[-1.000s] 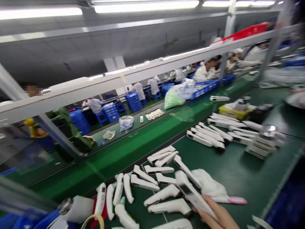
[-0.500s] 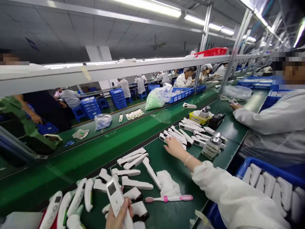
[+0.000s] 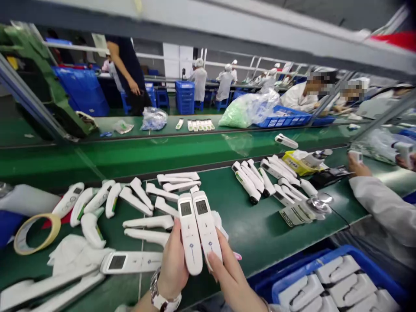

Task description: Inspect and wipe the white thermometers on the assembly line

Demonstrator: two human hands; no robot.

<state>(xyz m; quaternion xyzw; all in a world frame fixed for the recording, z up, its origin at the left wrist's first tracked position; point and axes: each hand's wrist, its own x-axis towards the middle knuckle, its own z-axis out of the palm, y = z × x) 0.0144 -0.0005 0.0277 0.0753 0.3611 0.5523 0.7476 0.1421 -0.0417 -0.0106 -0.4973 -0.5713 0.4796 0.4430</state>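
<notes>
I have two white thermometers side by side, just above the near edge of the green bench (image 3: 292, 225). My left hand (image 3: 173, 264) is wrapped round the left thermometer (image 3: 190, 236), and my right hand (image 3: 229, 277) pinches the right thermometer (image 3: 205, 225). Both are smooth, glossy plastic, long and rounded, each with a small grey display lit at the far end. Half a second ago I held only one, and a co-worker's arm reached across the bench; that arm is gone. To the left on the bench lies a roll of tan tape (image 3: 34, 232). Off its near right edge sits a blue crate (image 3: 328, 260) of white shells.
</notes>
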